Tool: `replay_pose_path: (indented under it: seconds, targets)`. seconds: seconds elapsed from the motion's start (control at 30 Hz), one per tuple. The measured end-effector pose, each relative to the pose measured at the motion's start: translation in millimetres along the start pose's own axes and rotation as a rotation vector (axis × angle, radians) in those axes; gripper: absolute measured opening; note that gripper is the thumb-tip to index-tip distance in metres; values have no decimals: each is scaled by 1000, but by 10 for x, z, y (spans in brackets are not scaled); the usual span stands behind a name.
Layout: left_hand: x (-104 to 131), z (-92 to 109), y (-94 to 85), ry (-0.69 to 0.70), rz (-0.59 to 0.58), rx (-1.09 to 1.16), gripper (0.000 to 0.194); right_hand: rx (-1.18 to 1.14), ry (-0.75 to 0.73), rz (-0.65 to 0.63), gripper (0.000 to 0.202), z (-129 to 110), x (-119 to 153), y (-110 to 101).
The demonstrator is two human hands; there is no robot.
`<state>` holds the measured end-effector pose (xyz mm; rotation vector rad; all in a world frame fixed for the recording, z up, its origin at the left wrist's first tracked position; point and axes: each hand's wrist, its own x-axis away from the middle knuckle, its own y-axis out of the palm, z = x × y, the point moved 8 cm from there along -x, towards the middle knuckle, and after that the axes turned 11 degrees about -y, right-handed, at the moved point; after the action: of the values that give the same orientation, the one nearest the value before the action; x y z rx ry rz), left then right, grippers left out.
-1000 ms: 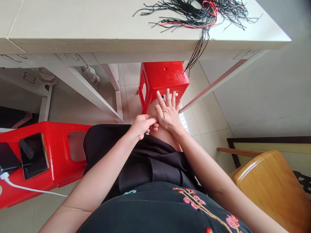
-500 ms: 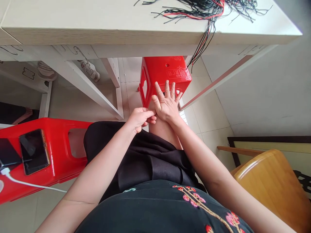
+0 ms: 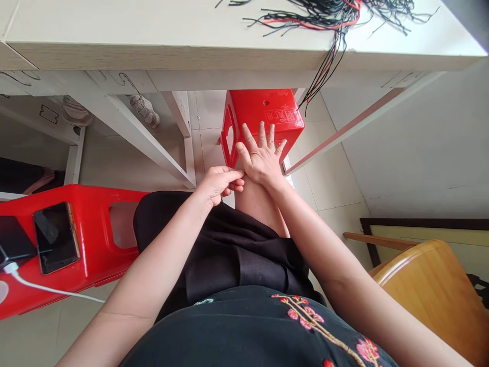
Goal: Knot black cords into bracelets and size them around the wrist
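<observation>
Over my bare knee [image 3: 255, 204], my right hand [image 3: 263, 160] is laid palm down with the fingers spread. My left hand [image 3: 223, 183] is closed in a pinch beside the right thumb's base. A thin dark cord [image 3: 222, 202] shows just below the left fingers; most of it is hidden by the hands. On the white table [image 3: 153, 30] in front lies a bundle of black and red cords [image 3: 324, 20], and several strands [image 3: 324, 69] hang over its edge.
A red plastic stool [image 3: 263, 104] stands under the table beyond my knee. At the left another red stool [image 3: 91, 224] carries a phone [image 3: 56, 238], a black object [image 3: 15, 237] and a white cable [image 3: 53, 291]. A wooden chair [image 3: 435, 290] is at the right, near the wall.
The view has shifted slightly, so the table and stools sit a little further right. Both hands keep nearly the same pose over the knee.
</observation>
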<state>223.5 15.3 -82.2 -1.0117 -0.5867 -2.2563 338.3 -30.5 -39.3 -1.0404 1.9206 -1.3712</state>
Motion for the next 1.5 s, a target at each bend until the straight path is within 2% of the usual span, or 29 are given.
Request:
replay_pose_path:
  seconds: [0.43,1.5]
  targets:
    - [-43,50,-79,-25,13,21,14,-8,-2,0,65,-53,-97,-17]
    - [-169,157,-85,-3,-5,6,15,45,-4,-12,74,-10,-302,1]
